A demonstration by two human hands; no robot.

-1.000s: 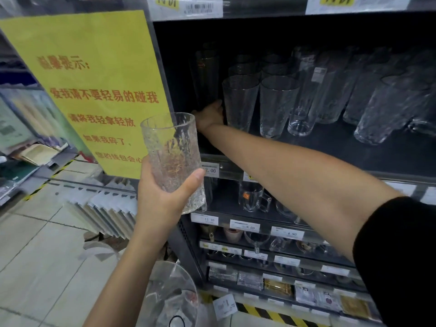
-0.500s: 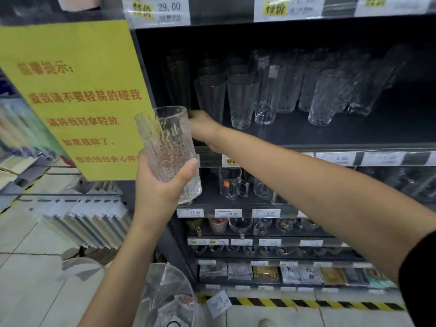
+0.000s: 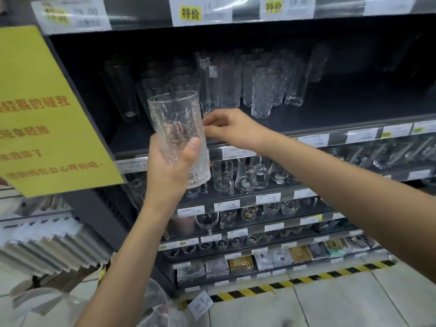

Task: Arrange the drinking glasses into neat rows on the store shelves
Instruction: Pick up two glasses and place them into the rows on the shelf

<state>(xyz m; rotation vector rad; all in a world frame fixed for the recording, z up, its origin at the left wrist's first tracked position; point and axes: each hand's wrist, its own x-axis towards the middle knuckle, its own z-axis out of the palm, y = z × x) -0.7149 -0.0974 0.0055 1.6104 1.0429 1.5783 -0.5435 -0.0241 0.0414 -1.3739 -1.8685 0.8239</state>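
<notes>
Your left hand (image 3: 169,168) has its fingers clamped round the textured glass (image 3: 177,128), held out front of the shelf (image 3: 354,107), probably to keep it clear of the shelved glasses (image 3: 262,95), while your right hand (image 3: 232,128) hovers just beside it, fingers curled, can't tell if they're pinching anything.

Both arms are bare from the frame edge to the fingertips. The left forearm (image 3: 122,267) is slim and ends in the left grip (image 3: 173,168), which has a short, rounded thumbnail (image 3: 195,143). The right forearm (image 3: 342,185) looks broader, being nearer the camera, and ends in the right grip (image 3: 233,129).
</notes>
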